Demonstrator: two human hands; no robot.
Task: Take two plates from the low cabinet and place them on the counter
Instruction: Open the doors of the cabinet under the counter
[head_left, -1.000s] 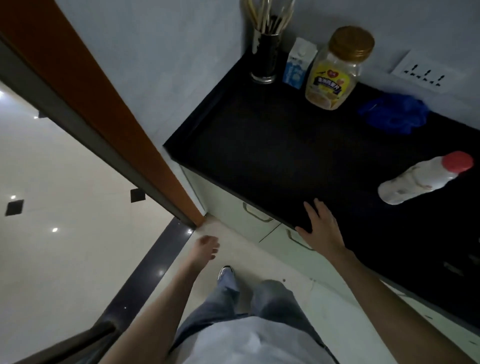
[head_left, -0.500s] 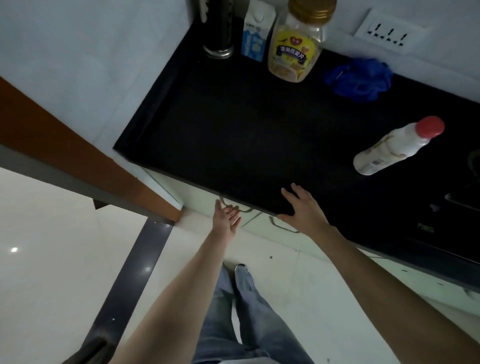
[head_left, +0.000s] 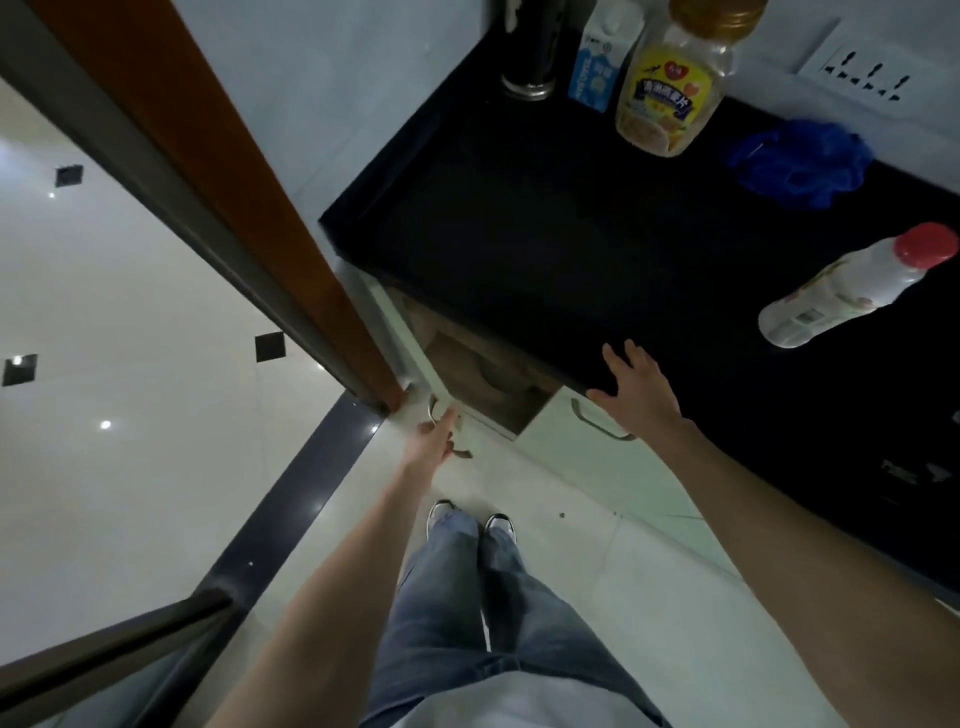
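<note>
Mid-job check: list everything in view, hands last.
counter: one, black, right
open cabinet door: one, pale, under counter's left end
shut cabinet door: one, pale, right of it
door handle: one, metal, on open door
jar: one, gold lid, counter back
carton: one, blue-white, left of jar
cup: one, dark, left of carton
cloth: one, blue, right of jar
bottle: one, white, red cap, lying on counter
wall socket: one, white, behind cloth
left hand: grips door handle
right hand: flat on counter edge

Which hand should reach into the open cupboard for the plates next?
Probably the right hand: it lies open on the counter edge, just above the cabinet opening. The left hand is busy gripping the door handle.
</note>
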